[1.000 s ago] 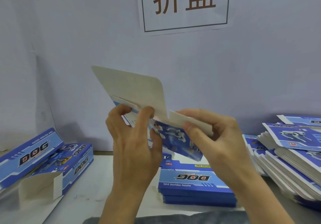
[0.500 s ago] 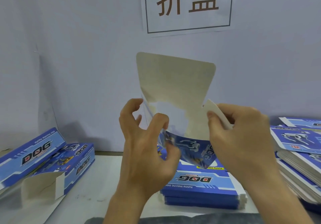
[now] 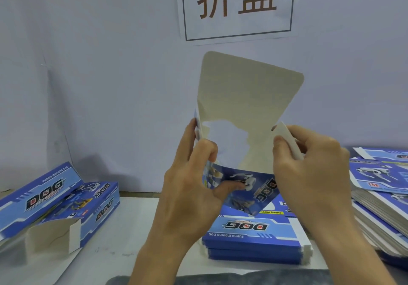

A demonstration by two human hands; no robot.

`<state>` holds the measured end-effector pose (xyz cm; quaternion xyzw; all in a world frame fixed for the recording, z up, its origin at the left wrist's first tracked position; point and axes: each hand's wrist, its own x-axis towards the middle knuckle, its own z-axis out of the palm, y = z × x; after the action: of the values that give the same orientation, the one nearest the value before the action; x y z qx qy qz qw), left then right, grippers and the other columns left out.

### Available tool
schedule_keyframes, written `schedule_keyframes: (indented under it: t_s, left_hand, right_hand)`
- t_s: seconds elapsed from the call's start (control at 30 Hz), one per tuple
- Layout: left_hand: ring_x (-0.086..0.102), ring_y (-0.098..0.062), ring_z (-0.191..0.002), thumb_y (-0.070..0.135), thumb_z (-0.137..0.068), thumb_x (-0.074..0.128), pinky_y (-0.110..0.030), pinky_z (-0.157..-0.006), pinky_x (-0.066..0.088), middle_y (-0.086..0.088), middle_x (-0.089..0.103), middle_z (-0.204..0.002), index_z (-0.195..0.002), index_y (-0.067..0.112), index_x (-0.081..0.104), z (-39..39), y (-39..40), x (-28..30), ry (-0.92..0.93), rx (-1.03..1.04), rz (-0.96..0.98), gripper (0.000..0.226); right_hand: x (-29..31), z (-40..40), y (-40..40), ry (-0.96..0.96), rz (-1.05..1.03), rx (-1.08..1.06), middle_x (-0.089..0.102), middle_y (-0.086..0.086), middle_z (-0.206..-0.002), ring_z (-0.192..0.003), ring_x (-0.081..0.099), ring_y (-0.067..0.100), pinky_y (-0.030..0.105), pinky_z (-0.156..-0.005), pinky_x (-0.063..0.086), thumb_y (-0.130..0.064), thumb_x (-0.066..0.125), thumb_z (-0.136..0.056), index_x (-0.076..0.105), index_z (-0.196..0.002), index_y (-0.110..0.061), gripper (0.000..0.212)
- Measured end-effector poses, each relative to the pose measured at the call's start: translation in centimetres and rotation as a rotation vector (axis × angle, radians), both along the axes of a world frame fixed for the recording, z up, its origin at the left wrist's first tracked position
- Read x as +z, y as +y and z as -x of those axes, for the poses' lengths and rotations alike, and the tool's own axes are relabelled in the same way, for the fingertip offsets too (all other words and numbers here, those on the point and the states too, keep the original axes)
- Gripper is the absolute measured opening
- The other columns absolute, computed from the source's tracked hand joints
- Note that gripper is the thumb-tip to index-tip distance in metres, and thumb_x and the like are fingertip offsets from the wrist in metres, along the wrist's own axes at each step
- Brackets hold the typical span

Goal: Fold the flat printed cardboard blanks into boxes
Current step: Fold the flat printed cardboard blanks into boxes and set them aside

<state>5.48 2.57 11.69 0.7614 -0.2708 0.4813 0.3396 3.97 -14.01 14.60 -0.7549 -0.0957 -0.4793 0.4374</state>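
- Your left hand (image 3: 189, 187) grips the half-opened box blank (image 3: 240, 174) at its left edge, fingers (image 3: 206, 150) curled over the rim, thumb pressed on the blue printed face.
- Your right hand (image 3: 309, 169) pinches a small white side flap (image 3: 287, 139) at the blank's right edge between thumb and curled fingers.
- Blank is held up in the air above the surface (image 3: 132, 229), in front of the wall; its big unprinted flap (image 3: 249, 90) stands upright, rounded corners on top.
- Stack of flat blanks (image 3: 254, 238) lies on the surface right below your hands.
- Taller stack of blanks (image 3: 379, 196) at far right.
- Two folded boxes (image 3: 59, 200) at left, one end open.
- Paper sign (image 3: 238, 6) on the wall above.
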Motion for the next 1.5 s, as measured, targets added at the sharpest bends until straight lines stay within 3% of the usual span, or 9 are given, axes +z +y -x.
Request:
schedule_keyframes:
  t_s: [0.17,0.27,0.4,0.53,0.67,0.83,1.1,1.3,1.5]
  left_hand:
    - [0.058,-0.01,-0.09,0.019,-0.068,0.093,-0.006,-0.078,0.05,0.009,0.059,-0.1,-0.097,0.04,0.046,-0.1,0.6,0.0,-0.006,-0.028,0.18,0.059]
    - [0.058,-0.013,-0.078,0.009,-0.069,0.09,-0.02,-0.073,0.058,0.012,0.055,-0.083,-0.088,0.035,0.047,-0.2,1.1,-0.1,0.0,-0.004,0.256,0.055]
    - [0.062,-0.004,-0.09,0.011,-0.08,0.083,-0.015,-0.081,0.055,0.008,0.065,-0.099,-0.102,0.016,0.059,-0.4,1.8,-0.2,-0.059,0.054,0.153,0.033]
    - [0.061,-0.007,-0.1,0.02,-0.082,0.081,-0.02,-0.086,0.052,0.006,0.063,-0.107,-0.104,0.021,0.059,-0.4,2.2,0.1,-0.019,0.023,0.12,0.031]
    - [0.042,0.003,-0.137,0.027,-0.075,0.086,-0.018,-0.103,0.047,0.029,0.04,-0.148,-0.133,0.054,0.038,-0.1,1.6,0.0,0.044,-0.091,0.241,0.08]
    - [0.03,0.017,-0.131,0.055,-0.054,0.079,0.008,-0.086,0.034,0.051,0.023,-0.13,-0.148,0.048,0.014,-0.1,2.2,0.5,0.197,-0.136,0.535,0.114]
    - [0.042,0.027,-0.114,0.059,-0.044,0.077,0.005,-0.077,0.04,0.055,0.043,-0.108,-0.137,0.041,0.032,0.7,2.2,0.8,0.337,-0.213,0.361,0.105]
    - [0.047,-0.009,-0.133,0.05,-0.039,0.089,-0.012,-0.096,0.049,0.012,0.049,-0.14,-0.147,0.036,0.025,0.9,1.0,0.4,0.415,-0.208,0.2,0.126]
    - [0.071,-0.003,-0.097,0.039,-0.056,0.089,-0.015,-0.075,0.057,0.017,0.073,-0.106,-0.134,0.022,0.054,1.2,1.3,1.2,0.38,-0.316,0.293,0.087]
  right_hand:
    - [0.5,0.9,0.1,0.203,0.032,0.672,0.071,-0.016,-0.098,-0.091,0.066,0.003,0.012,-0.072,0.046,-0.047,0.051,-0.095,0.067,-0.113,-0.027,0.031]
    - [-0.4,0.7,0.1,0.317,0.18,0.801,0.054,-0.028,-0.135,-0.125,0.054,-0.005,0.018,-0.094,0.047,-0.062,0.075,-0.071,0.038,-0.141,-0.057,0.08]
    - [-1.1,0.4,0.3,0.275,0.312,0.687,0.043,-0.042,-0.135,-0.121,0.049,-0.013,0.002,-0.082,0.046,-0.06,0.081,-0.062,0.023,-0.14,-0.069,0.098]
    - [-1.0,-0.4,0.5,0.095,0.253,0.616,0.066,-0.022,-0.117,-0.105,0.064,-0.003,0.004,-0.074,0.047,-0.045,0.064,-0.083,0.052,-0.137,-0.044,0.055]
    - [-0.3,-0.1,0.8,-0.042,0.162,0.582,0.068,-0.023,-0.077,-0.062,0.063,0.002,0.008,-0.053,0.043,-0.025,0.051,-0.102,0.065,-0.113,-0.04,0.024]
    - [0.1,0.6,0.6,0.006,0.039,0.689,0.073,0.007,-0.084,-0.074,0.068,0.036,0.046,-0.059,0.056,-0.039,0.053,-0.096,0.069,-0.111,-0.05,0.025]
    - [-0.2,0.6,1.0,0.085,-0.342,0.686,0.072,-0.005,-0.067,-0.058,0.071,0.013,0.027,-0.047,0.055,-0.03,0.064,-0.092,0.069,-0.065,-0.055,0.038]
    - [-0.8,-0.7,0.3,0.165,-0.552,0.718,0.072,-0.004,-0.11,-0.088,0.074,0.016,0.034,-0.063,0.057,-0.041,0.055,-0.086,0.076,-0.101,-0.034,0.026]
    - [-1.3,-0.6,-0.7,0.212,-0.371,1.012,0.065,-0.006,-0.133,-0.123,0.062,0.02,0.049,-0.101,0.051,-0.069,0.081,-0.061,0.047,-0.144,-0.028,0.098]
